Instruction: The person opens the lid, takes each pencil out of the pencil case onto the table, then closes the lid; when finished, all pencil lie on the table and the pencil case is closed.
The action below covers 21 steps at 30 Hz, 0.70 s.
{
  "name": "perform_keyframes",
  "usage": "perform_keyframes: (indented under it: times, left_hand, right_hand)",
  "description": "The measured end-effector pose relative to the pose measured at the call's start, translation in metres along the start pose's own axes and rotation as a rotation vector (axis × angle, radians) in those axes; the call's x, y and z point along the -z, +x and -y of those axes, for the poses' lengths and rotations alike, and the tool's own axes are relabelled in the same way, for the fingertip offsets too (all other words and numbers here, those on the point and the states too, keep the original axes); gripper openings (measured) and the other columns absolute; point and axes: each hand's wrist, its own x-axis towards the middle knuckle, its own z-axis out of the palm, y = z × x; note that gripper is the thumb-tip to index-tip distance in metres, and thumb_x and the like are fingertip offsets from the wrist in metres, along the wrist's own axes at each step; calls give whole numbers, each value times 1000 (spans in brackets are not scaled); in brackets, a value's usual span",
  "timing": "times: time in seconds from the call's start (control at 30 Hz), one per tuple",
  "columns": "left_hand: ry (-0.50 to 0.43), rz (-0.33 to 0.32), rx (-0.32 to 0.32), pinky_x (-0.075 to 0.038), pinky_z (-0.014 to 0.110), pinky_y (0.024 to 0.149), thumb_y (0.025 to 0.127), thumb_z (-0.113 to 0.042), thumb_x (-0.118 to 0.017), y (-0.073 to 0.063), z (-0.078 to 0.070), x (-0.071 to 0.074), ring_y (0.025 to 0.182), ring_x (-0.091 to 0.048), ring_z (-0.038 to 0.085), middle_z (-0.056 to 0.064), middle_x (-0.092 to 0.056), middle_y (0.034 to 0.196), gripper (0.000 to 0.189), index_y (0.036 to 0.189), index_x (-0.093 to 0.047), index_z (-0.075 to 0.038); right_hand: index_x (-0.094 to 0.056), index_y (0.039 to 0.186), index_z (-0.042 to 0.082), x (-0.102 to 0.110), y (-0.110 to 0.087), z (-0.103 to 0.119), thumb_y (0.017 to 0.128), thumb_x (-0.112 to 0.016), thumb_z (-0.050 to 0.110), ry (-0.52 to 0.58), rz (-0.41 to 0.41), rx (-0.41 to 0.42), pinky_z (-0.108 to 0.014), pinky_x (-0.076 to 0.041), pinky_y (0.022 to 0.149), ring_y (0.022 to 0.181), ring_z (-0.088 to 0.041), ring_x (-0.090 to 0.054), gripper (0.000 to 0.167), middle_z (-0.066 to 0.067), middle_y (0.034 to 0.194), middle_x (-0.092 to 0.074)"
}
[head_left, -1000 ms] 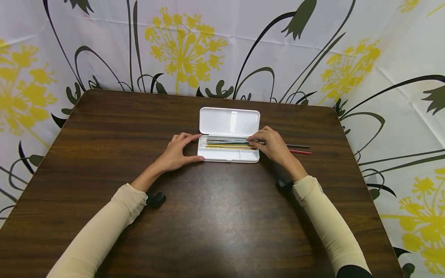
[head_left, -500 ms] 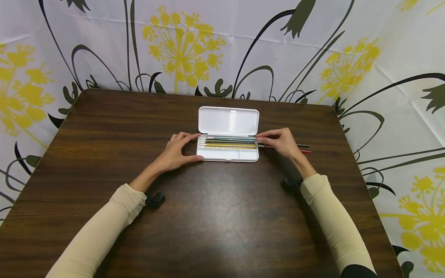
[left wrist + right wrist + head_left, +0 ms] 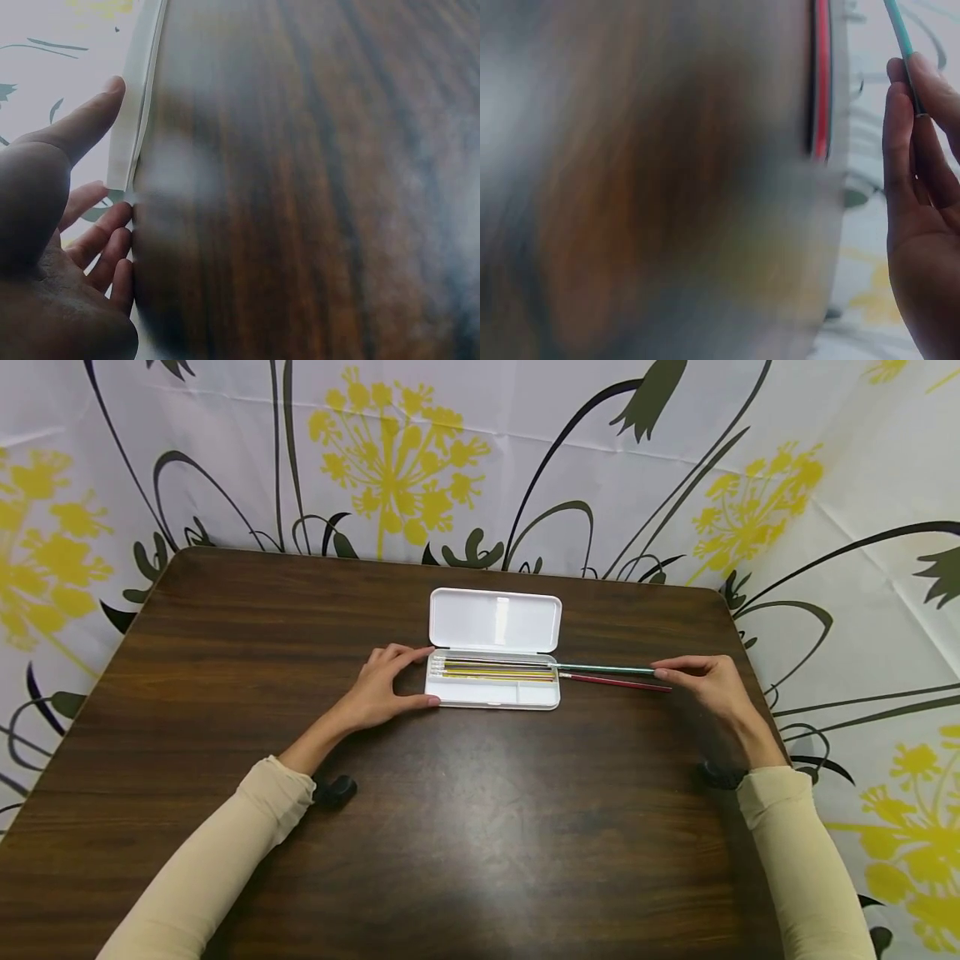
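A white pencil case (image 3: 491,696) lies on the table with its lid (image 3: 463,620) raised. My left hand (image 3: 377,691) holds the case's left end, thumb at the front corner and index finger at the back one. Several slim pencils (image 3: 495,675), some yellow and some silver or dark, lie lengthwise inside. To the right of the case, my right hand (image 3: 712,685) pinches the right end of a teal pencil (image 3: 603,668), whose left end reaches the case's right edge. A red pencil (image 3: 618,682) lies just in front of it, pointing away from the case.
The dark wooden table (image 3: 450,843) ends at a back edge beyond the case. Behind it and along the right side hangs white fabric (image 3: 525,460) with yellow and dark plant prints.
My right hand has moved right from the case and now pinches the teal pencil out beyond the case's right edge. The left hand and case have stayed in place.
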Motion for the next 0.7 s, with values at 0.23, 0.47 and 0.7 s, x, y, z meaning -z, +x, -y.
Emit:
perform_keyframes:
  times: [0.23, 0.47, 0.7]
  left_hand:
    - [2, 0, 4, -27, 54, 98, 79, -43, -82, -1, 0, 1, 116, -36, 31, 10, -47, 130, 82, 148, -46, -19]
    - [5, 0, 11, -27, 54, 99, 79, -44, -81, -1, 0, 1, 117, -35, 31, 10, -47, 130, 82, 148, -45, -20]
    - [3, 7, 12, -27, 55, 99, 80, -44, -81, -1, -2, 1, 118, -35, 32, 10, -47, 131, 82, 148, -45, -19]
  right_hand:
    - [-73, 105, -8, 17, -12, -23, 89, -74, 11, 4, -89, -15, -18, -45, 79, 98, -11, -63, 25, -11, 102, -73]
    - [-74, 104, -6, 15, -9, -23, 88, -75, 9, -61, -68, 8, -17, -46, 78, 96, -10, -63, 22, -18, 102, -72]
    - [-77, 101, 0, 9, -7, -23, 87, -76, 9, -132, -43, 41, -17, -42, 80, 94, -9, -61, 17, -15, 100, -72]
